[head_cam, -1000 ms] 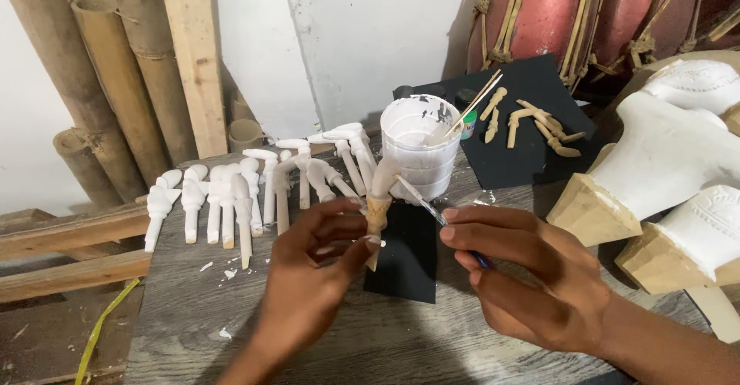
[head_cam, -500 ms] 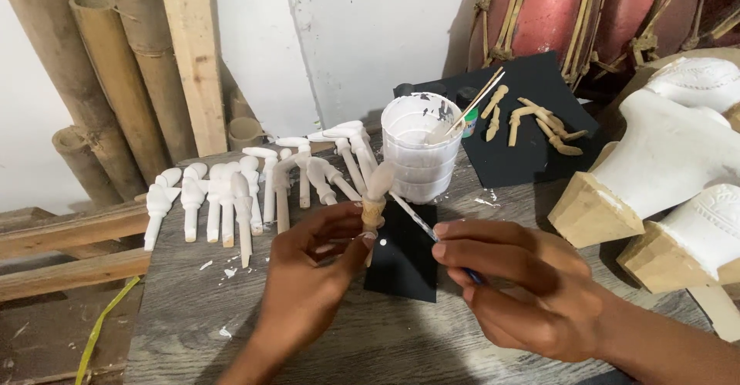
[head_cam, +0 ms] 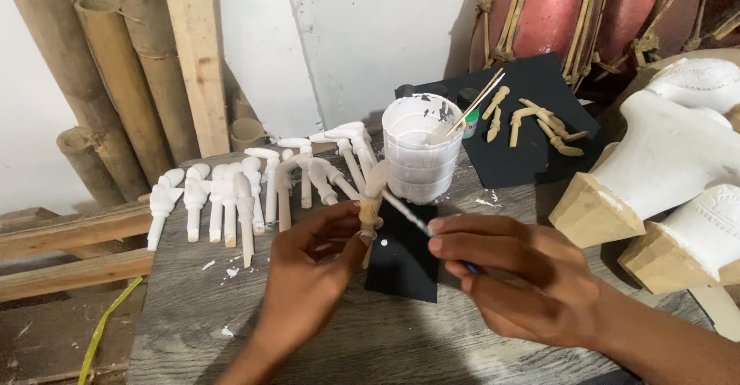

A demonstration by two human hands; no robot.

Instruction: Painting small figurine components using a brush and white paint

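Grey plank bench (head_cam: 231, 331) against a white wall (head_cam: 370, 38), bamboo poles (head_cam: 92, 84) leaning far left.
Left hand (head_cam: 308, 269) is gripping a small carved piece (head_cam: 371, 200); right hand (head_cam: 516, 277) is pinching a thin brush (head_cam: 408, 214).

- A white plastered wall (head_cam: 347, 38) stands behind.
- Thick bamboo poles (head_cam: 100, 77) and a pale wooden plank (head_cam: 196, 53) lean against it.
- A grey wood-grain table (head_cam: 200, 316) fills the foreground.

The scene is seen from a single head-worn camera, angled downward and forward over a grey table (head_cam: 231, 339) toward a white wall (head_cam: 370, 38). Both hands are caught close up in the lower frame; no second view is given.
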